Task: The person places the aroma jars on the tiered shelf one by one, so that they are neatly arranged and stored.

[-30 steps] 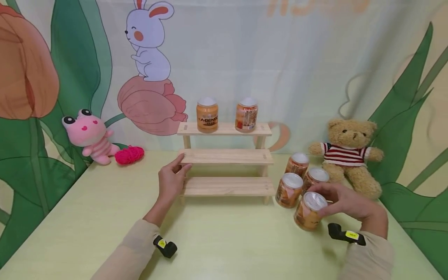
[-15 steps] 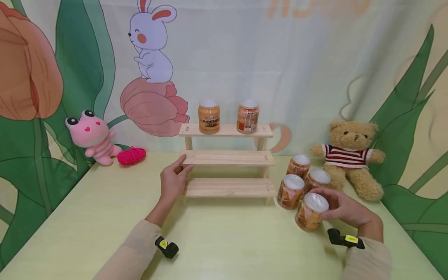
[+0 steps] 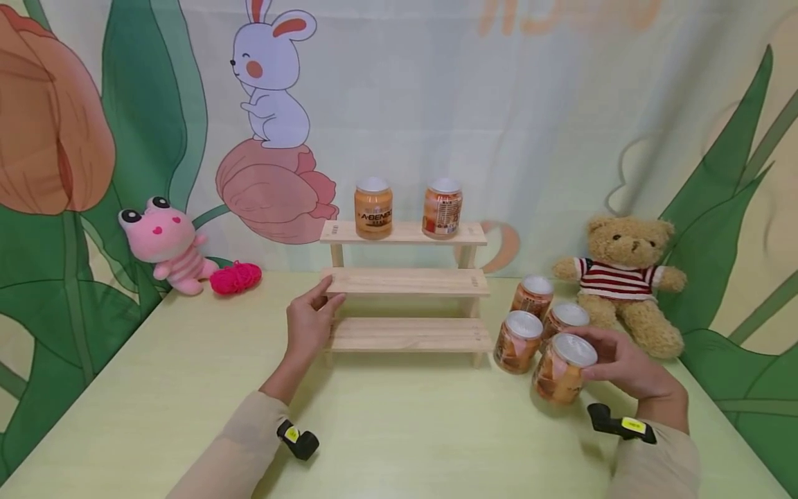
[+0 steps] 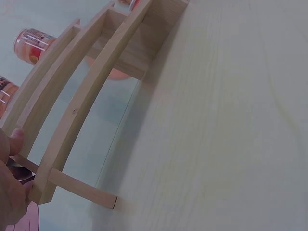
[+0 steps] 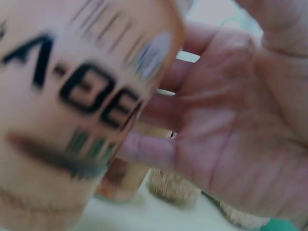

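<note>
My right hand (image 3: pixel 630 364) holds a canned-fruit jar (image 3: pixel 564 371) by its side, fingers and thumb around it. The jar has a silver lid and an orange label and leans slightly; its label fills the left of the right wrist view. Just beyond it, three similar jars (image 3: pixel 519 343) stand on the table. At the left end of a three-tier wooden shelf (image 3: pixel 408 281), my left hand (image 3: pixel 307 322) grips the edge of the middle tier. Two jars (image 3: pixel 374 211) stand apart on the top tier. The left wrist view shows the left fingers (image 4: pixel 17 142) against the wood.
A teddy bear (image 3: pixel 626 270) in a striped shirt sits behind the jars at the right. On the far left are a pink frog plush (image 3: pixel 165 239) and a bundle of bright pink yarn (image 3: pixel 235 278). A printed curtain (image 3: pixel 548 125) hangs behind the table (image 3: pixel 405 430).
The jar in my right hand has risen a little and shifted right, and it now tilts. My left hand stays on the shelf. The head view has shifted slightly.
</note>
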Motion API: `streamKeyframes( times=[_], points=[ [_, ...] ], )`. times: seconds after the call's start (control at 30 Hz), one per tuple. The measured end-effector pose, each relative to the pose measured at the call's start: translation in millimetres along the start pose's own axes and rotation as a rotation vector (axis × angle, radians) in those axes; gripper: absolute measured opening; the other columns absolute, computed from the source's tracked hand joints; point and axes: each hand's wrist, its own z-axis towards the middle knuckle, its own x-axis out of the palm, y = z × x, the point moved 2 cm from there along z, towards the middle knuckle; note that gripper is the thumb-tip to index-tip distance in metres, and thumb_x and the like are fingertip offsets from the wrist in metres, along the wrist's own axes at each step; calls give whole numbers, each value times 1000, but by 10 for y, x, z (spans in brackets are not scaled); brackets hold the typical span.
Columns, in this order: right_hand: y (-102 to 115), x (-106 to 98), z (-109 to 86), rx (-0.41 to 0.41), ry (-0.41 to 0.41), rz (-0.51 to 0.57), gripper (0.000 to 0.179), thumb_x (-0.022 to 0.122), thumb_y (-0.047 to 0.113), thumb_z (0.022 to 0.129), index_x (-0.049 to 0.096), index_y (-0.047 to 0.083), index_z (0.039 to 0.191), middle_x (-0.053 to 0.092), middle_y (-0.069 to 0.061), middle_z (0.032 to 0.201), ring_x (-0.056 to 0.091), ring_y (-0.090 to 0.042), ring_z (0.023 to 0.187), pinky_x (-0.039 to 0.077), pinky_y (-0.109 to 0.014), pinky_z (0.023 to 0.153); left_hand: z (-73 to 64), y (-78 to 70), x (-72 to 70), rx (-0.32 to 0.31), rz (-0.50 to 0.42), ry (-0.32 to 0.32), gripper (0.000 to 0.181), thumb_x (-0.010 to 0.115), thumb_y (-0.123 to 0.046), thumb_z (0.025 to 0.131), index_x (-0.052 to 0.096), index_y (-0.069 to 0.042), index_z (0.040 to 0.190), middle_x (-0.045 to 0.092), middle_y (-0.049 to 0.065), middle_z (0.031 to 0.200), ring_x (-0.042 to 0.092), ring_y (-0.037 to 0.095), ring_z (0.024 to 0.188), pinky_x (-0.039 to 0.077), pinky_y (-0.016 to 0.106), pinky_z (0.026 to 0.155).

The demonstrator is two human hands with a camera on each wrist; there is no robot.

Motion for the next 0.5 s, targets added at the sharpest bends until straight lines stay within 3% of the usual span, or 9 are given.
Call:
streamKeyframes(
  times=[0.2,0.37,0.5],
  points=[
    [259,31,108,-94,-75,-64,57,52,-21,88,58,7,137,67,-2,122,63,-14,106,54,-30,84,9,-3,-4,-10,14,5,50,74,-16,92,59,-11,140,70,17,118,66,18,96,42,15,52],
    [462,96,207,-99,-146,-92,50,50,-23,88,59,3,131,67,-2,114,64,-13,100,56,-31,78,10,-6,-2,-18,18,16,51,73,-18,93,58,-12,141,68,16,122,65,18,95,41,15,52],
    [506,120,226,-102,-163,-92,48,51,-22,88,59,0,130,68,-4,113,64,-14,99,57,-33,75,10,5,-2,-22,23,6,51,73,-18,92,59,-12,140,70,16,119,63,18,91,40,16,51]
  ],
)
